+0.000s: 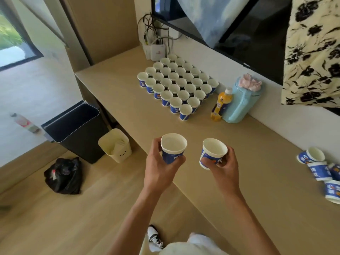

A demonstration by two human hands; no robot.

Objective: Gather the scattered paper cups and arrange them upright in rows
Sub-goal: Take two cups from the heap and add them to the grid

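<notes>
my left grip (161, 162): clamped on first cup (173, 150), mouth up, at desk (119, 92) front edge
my right grip (225, 167): clamped on second cup (213, 152), slight tilt; one each, probably fewer trips
rows (177, 85): upright, far end, wall edge
loose cups (319, 170): tipped, wall edge

Both bare forearms reach forward side by side, left hand (160, 170) with thumb and fingers curled round an upright cup (173, 150), right hand (227, 171) gripping a second cup (213, 153) that tilts slightly, hands near but apart.
</notes>
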